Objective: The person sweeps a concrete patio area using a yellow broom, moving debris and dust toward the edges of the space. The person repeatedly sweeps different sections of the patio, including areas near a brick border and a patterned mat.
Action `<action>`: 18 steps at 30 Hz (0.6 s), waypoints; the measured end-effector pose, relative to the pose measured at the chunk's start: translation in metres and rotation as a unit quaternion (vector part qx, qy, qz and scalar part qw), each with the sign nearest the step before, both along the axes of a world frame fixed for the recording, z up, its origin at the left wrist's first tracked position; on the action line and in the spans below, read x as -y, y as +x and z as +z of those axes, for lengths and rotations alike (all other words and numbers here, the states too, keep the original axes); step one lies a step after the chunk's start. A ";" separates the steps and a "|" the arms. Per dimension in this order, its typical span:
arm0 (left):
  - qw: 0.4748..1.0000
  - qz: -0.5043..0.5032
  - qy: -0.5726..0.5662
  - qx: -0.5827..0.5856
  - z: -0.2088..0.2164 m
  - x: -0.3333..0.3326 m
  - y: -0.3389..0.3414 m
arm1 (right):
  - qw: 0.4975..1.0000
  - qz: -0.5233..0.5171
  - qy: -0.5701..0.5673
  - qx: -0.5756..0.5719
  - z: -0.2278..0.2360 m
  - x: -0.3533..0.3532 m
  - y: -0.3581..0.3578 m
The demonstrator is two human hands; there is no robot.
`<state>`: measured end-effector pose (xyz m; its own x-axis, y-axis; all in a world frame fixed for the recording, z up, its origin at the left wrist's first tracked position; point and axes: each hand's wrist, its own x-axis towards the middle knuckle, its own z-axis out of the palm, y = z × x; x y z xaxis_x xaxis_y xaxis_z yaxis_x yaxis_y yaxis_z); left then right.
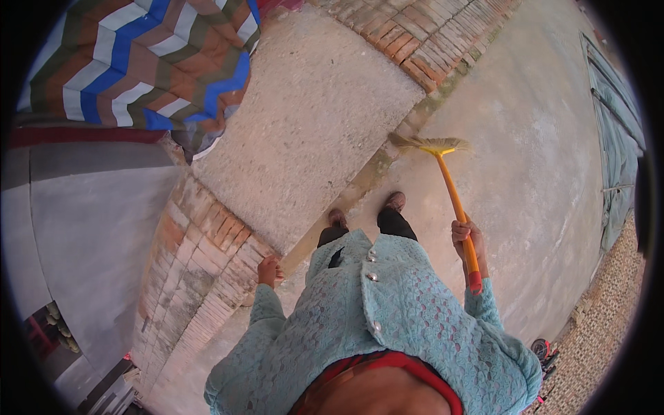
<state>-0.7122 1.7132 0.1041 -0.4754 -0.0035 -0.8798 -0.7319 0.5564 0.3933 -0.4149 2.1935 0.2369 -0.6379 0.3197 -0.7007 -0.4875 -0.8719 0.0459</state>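
Fingers of my right hand (467,238) round the broom (451,185)

In the head view, my right fingers are wrapped about the orange handle, short of its red end (475,281); my left hand (270,271) hangs by the bricks (221,232), fingers curled, nothing seen in them, and how tightly I cannot tell; the broom lies ahead and to my right, its bristles (413,142) reaching over the mossy strip (377,166) beside the slab (311,111); whether they touch ground I cannot tell.

Pushed crosswise, I judge, the bristles could snag on the slab's edge; with one hand alone, such a snag might twist the handle; the red end, so near my sleeve (488,304), could catch the knit; a careless step beside that edge might turn my left shoe (337,218).
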 end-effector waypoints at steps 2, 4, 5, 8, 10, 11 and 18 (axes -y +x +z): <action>1.000 0.013 -0.002 0.009 -0.003 0.006 0.002 | 0.998 0.022 0.054 0.018 0.019 0.014 -0.013; 0.999 0.031 -0.020 0.036 -0.002 0.012 0.011 | 0.996 0.047 0.081 0.002 0.026 0.016 -0.031; 0.998 0.030 -0.022 0.045 0.000 0.015 0.016 | 0.994 0.065 0.088 -0.014 0.024 0.010 -0.042; 0.996 0.028 -0.047 0.064 0.001 0.016 0.047 | 0.982 0.128 0.108 -0.092 -0.003 -0.021 -0.079; 0.996 0.006 -0.054 0.067 0.006 0.020 0.067 | 0.975 0.133 0.065 -0.163 -0.035 -0.046 -0.113; 0.996 -0.007 -0.059 0.067 0.008 0.021 0.074 | 0.972 0.130 0.058 -0.188 -0.054 -0.058 -0.134; 0.970 -0.232 -0.006 -0.076 0.022 0.030 0.068 | 0.958 0.096 -0.070 -0.262 -0.146 -0.105 -0.173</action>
<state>-0.6441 1.6830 0.1261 -0.5527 0.2318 -0.8005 -0.3353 0.8175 0.4683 -0.5881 2.2980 0.0913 -0.9513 0.0882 -0.2952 -0.1973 -0.9103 0.3639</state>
